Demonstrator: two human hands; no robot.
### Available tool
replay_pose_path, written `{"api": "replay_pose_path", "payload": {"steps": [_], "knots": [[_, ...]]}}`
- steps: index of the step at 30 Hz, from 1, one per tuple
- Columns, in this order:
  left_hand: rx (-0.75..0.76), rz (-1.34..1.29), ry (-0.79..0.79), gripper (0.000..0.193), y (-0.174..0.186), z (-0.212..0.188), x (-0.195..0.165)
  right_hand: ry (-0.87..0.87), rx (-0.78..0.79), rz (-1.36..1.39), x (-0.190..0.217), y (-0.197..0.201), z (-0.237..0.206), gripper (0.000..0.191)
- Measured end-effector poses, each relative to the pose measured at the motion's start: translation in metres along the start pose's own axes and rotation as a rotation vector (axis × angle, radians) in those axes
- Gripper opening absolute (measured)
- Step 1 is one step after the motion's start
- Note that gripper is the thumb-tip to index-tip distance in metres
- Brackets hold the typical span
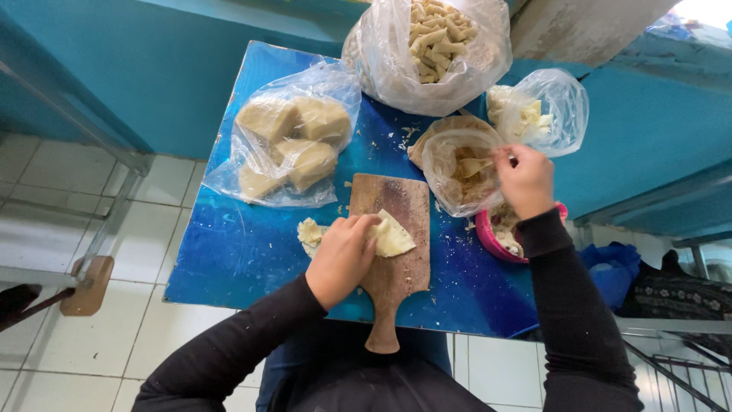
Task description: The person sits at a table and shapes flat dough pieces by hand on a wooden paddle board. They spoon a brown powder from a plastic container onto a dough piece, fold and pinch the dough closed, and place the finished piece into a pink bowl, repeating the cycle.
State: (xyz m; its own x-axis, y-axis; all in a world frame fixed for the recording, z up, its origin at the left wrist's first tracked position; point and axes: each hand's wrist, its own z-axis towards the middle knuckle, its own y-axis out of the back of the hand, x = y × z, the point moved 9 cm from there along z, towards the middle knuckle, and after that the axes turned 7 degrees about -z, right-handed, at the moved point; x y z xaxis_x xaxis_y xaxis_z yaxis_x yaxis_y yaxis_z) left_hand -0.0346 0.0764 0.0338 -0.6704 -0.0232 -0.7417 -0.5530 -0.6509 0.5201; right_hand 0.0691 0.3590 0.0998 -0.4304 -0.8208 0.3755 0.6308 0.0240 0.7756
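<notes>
Dough sheet (393,236) lies flat on wooden board (395,252) mid blue surface (236,252), left hand (343,259) fingers pressed on its left edge, right hand (524,181) well right, fingers pinched on spoon (473,164) in filling bag (461,172), nearer pink bowl (488,233)

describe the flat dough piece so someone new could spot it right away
Start at the blue table and find the wooden cutting board near its front edge, handle toward the person. The flattened dough piece lies on the board's left side, under the fingertips of the left hand. Unlike the thick dough blocks bagged in clear plastic behind it, it is thin, pale yellow, unwrapped and roughly triangular.
</notes>
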Motion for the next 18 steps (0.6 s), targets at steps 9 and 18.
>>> {"api": "replay_pose_path", "payload": {"steps": [9, 18], "knots": [[-0.007, 0.184, 0.034, 0.017, 0.018, -0.011, -0.011, -0.439, 0.108, 0.463, -0.059, -0.01, -0.015, 0.021], [0.009, 0.215, 0.081, 0.016, 0.011, -0.014, 0.003, -0.479, 0.171, 0.774, -0.038, -0.018, -0.066, 0.015]]}}
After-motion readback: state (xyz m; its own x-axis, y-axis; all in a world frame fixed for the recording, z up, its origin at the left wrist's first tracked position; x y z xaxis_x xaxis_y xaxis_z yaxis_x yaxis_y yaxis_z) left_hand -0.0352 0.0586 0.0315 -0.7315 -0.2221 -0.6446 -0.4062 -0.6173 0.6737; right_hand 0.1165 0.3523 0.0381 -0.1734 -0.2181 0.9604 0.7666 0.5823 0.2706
